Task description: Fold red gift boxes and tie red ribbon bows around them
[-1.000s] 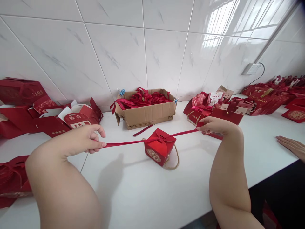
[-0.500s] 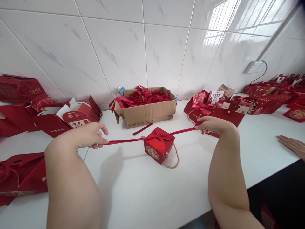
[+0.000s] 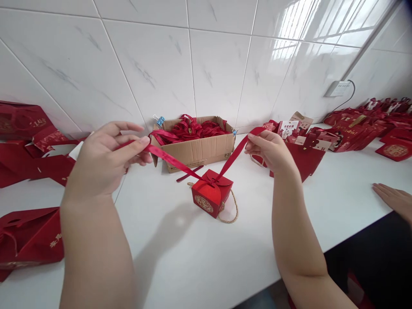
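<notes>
Both hands [image 3: 99, 161] [image 3: 271, 150] aloft, apparently in pinch grips

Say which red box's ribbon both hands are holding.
The small red box before the cardboard carton: left hand and right hand hold its ribbon, and no other box's.

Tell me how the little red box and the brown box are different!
The red box is smaller than the brown box. The red box is folded shut; the brown box is open, with ribbons inside. The red box has a rope; the brown box has blue clips. Both stand on the table.
</notes>
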The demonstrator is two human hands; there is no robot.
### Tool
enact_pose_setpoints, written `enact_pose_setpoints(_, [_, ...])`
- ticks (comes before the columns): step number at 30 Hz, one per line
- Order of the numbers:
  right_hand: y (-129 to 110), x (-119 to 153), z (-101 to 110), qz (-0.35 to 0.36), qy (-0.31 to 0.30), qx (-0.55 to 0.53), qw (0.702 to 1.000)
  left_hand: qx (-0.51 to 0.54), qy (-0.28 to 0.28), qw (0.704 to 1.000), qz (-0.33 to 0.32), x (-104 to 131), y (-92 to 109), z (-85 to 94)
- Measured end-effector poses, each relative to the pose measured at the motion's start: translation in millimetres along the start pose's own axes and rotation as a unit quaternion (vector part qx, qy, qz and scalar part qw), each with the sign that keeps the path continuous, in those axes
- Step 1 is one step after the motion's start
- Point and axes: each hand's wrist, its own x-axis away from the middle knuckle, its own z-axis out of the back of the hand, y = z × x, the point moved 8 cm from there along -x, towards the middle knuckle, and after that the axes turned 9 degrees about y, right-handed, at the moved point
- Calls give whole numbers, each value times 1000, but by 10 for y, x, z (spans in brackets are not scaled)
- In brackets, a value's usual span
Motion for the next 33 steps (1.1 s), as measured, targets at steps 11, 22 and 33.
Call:
enact_pose_setpoints(11, [-368, 276, -444, 123, -36, -119, 985, 205, -70, 975, -54, 240, 75, -675])
enact_pose_setpoints(22, [-645, 642, -707, 192, -124, -108, 968, 184, -86, 976, -83, 449, 254, -754])
enact_pose_setpoints(33, [-875, 902, -579, 269, -65, -96, 956, 226, -68, 969, -69, 479, 325, -645])
